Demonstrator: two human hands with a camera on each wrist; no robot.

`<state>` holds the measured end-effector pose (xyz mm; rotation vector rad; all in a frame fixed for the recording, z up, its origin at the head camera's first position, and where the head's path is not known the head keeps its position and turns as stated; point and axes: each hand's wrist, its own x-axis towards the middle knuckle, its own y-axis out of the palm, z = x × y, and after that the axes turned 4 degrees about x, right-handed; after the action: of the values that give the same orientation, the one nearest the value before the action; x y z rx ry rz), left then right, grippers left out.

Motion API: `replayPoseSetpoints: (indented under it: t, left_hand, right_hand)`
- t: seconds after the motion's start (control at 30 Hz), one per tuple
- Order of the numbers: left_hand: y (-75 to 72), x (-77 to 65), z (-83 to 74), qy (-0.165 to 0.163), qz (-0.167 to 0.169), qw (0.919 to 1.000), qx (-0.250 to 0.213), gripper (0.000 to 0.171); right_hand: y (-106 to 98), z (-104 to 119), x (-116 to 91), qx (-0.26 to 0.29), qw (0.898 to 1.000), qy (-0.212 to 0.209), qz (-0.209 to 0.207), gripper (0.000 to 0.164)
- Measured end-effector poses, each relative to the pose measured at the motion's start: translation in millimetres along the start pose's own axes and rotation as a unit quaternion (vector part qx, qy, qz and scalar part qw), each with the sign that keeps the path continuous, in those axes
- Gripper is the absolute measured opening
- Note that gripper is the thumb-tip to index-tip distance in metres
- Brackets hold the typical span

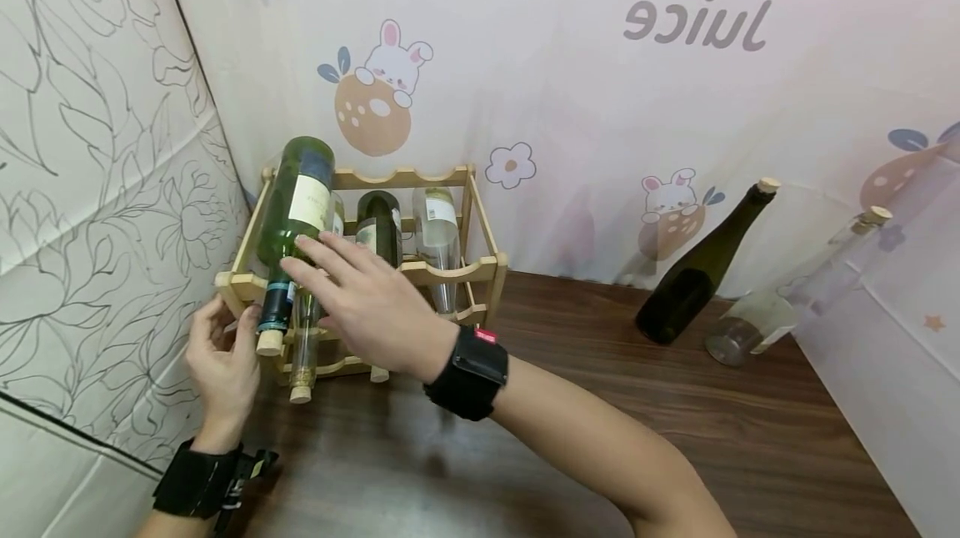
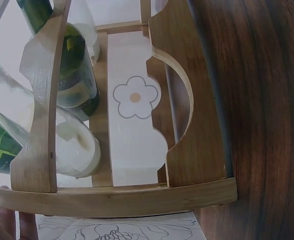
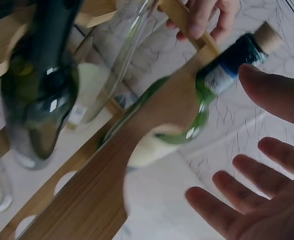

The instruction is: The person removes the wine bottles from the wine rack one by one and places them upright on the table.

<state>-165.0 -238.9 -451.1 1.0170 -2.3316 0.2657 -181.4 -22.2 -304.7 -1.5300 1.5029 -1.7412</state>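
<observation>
A wooden wine rack [image 1: 491,263] stands against the back wall with several corked bottles in it. On its top left lies a green wine bottle [image 1: 281,204] with a cream label, its dark neck and cork pointing toward the front. My left hand [image 1: 225,354] grips the rack's front left post; in the right wrist view, its thumb and fingers [image 3: 199,22] lie on either side of the wood. My right hand [image 1: 375,304], fingers extended, overlaps the green bottle's neck. The right wrist view shows that hand's thumb [image 3: 271,95] close to the neck and nothing in the palm.
Lower in the rack lie a clear bottle [image 1: 304,354], a dark green bottle [image 1: 386,229] and another clear bottle [image 1: 438,229]. To the right, a dark corked bottle [image 1: 690,288] and a clear corked bottle [image 1: 761,321] stand on the brown wooden table [image 1: 600,404].
</observation>
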Motion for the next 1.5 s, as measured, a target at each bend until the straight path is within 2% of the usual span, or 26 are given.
replayPoseSetpoints:
  t: [0.13, 0.27, 0.37, 0.53, 0.63, 0.8, 0.93, 1.13, 1.23, 1.33, 1.4, 1.5]
  left_hand:
    - [-1.5, 0.8, -0.1, 0.002, 0.003, 1.0, 0.008, 0.036]
    - [-4.1, -0.9, -0.4, -0.002, 0.013, 0.9997, 0.019, 0.037]
    - [-5.9, -4.3, -0.2, -0.007, 0.021, 0.9994, 0.027, 0.038]
    - [-8.0, -9.4, 1.1, -0.004, 0.012, 0.9997, 0.021, 0.037]
    - [-8.8, -9.2, 0.6, 0.0, 0.008, 0.9998, 0.02, 0.037]
    - [-8.2, -5.4, -2.9, -0.001, 0.02, 0.9996, 0.02, 0.037]
    - [-5.7, -2.8, -4.0, 0.002, 0.029, 0.9994, 0.017, 0.037]
    - [-3.7, -2.6, -2.2, 0.007, 0.019, 0.9997, 0.016, 0.036]
    - [-4.0, -3.0, -1.6, 0.007, 0.017, 0.9996, 0.019, 0.036]
    - [-3.9, -3.6, -1.6, 0.008, 0.016, 0.9994, 0.03, 0.035]
    - [-3.7, -3.4, -1.6, 0.008, 0.012, 0.9992, 0.037, 0.035]
    - [-3.4, -2.1, -1.9, 0.01, 0.009, 0.9992, 0.038, 0.035]
  right_hand:
    - [9.9, 8.9, 18.9, -0.024, 0.999, 0.005, 0.043, 0.064]
    - [20.9, 11.0, 31.8, -0.05, 0.996, 0.006, 0.069, 0.063]
    - [28.7, 9.9, 36.3, -0.054, 0.995, 0.006, 0.08, 0.065]
    - [39.3, 11.2, 38.0, -0.053, 0.993, 0.003, 0.108, 0.06]
    - [42.7, 11.5, 39.8, -0.078, 0.991, -0.011, 0.108, 0.053]
    - [43.9, 6.0, 44.7, -0.112, 0.99, -0.038, 0.082, 0.048]
    - [43.3, -1.5, 47.6, -0.123, 0.988, -0.053, 0.076, 0.045]
    - [40.8, -10.0, 46.6, -0.119, 0.987, -0.077, 0.077, 0.045]
    - [38.2, -15.3, 46.5, -0.107, 0.989, -0.087, 0.054, 0.046]
    - [33.5, -23.0, 47.0, -0.084, 0.992, -0.09, 0.011, 0.041]
    - [30.0, -28.8, 47.6, -0.062, 0.993, -0.092, -0.035, 0.036]
    - [24.6, -37.0, 48.1, -0.03, 0.989, -0.098, -0.108, 0.031]
